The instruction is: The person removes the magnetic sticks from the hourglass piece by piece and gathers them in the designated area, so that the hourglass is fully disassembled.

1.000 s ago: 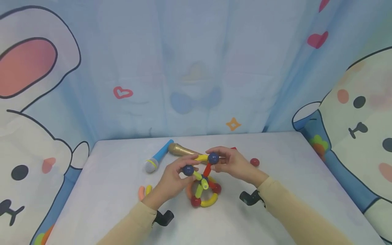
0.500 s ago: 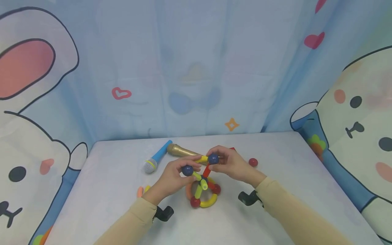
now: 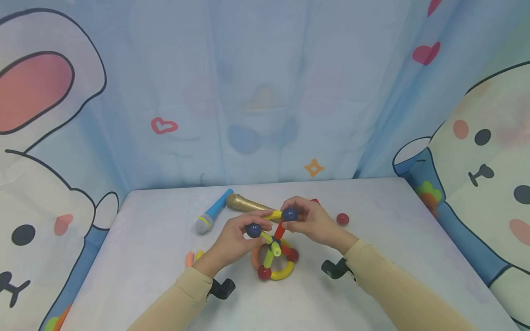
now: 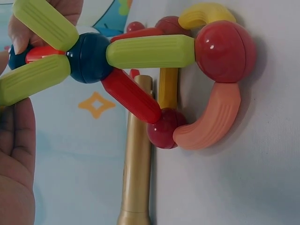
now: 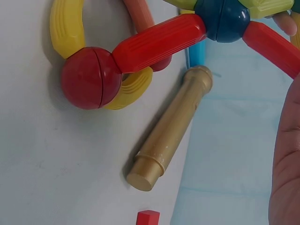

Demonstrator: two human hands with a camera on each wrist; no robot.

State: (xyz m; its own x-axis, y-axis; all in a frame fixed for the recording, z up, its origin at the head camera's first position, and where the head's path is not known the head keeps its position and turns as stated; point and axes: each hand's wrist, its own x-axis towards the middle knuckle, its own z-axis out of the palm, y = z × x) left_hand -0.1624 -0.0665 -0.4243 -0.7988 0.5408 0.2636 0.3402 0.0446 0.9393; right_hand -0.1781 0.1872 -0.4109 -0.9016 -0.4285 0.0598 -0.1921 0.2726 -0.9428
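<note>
A toy of magnetic rods and balls (image 3: 274, 250) stands on the white table (image 3: 372, 285). Its base is a ring of red balls (image 4: 225, 44) with curved orange (image 4: 211, 119) and yellow (image 5: 65, 26) pieces. Yellow-green rods (image 4: 150, 51) and red rods (image 5: 159, 42) meet at a central dark blue ball (image 4: 89, 57). My left hand (image 3: 250, 227) pinches a dark blue ball (image 3: 253, 230) on top of a yellow-green rod. My right hand (image 3: 290, 209) pinches another dark blue ball (image 3: 289, 214) on top of a red rod. A curved yellow piece (image 3: 273, 214) lies between the two hands.
A gold microphone (image 3: 246, 202) and a blue microphone (image 3: 213, 216) lie just behind the toy. A loose red ball (image 3: 342, 219) and a small red block (image 5: 147, 218) sit to the right. Orange and yellow pieces (image 3: 193, 257) lie to the left. Cartoon curtains surround the table.
</note>
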